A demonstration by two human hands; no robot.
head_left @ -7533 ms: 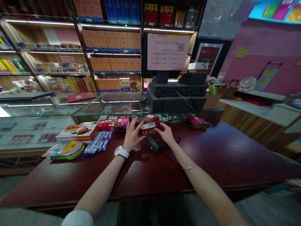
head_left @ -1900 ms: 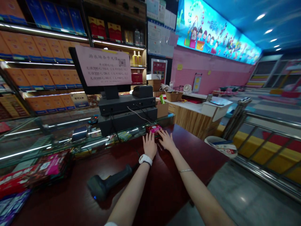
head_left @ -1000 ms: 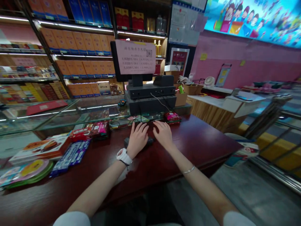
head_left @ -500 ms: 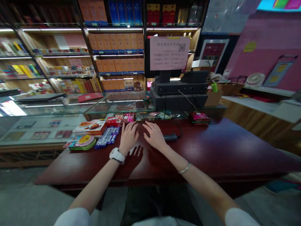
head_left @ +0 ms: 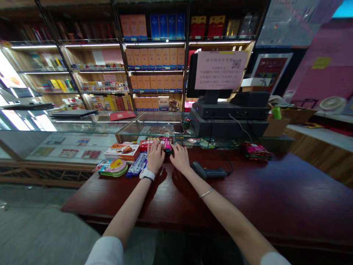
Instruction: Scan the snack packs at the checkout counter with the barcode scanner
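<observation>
On the dark red wooden table, my left hand (head_left: 156, 157) reaches forward, fingers stretched and a little apart over the front of the red and pink snack packets (head_left: 167, 142). My right hand (head_left: 179, 158) is at the packets' right end, its fingers spread and slightly bent. Whether the fingertips press on the packets cannot be made out. Blue-and-white wrapped bars (head_left: 136, 165) lie just left of my left wrist, beside an orange-and-white box (head_left: 122, 151) and round colourful packages (head_left: 113, 167). A black handheld barcode scanner (head_left: 211, 171) rests to the right of my right hand.
Behind the table stands a glass display counter (head_left: 154, 118). A cash register with a monitor bearing a paper sign (head_left: 220, 70) is at the back right. More red packets (head_left: 256, 151) lie on the table's right. Stocked shelves (head_left: 154, 70) fill the far wall.
Both hands have moved forward from the bare tabletop to the red and pink packets. The view has turned left, so the surroundings appear farther right.
</observation>
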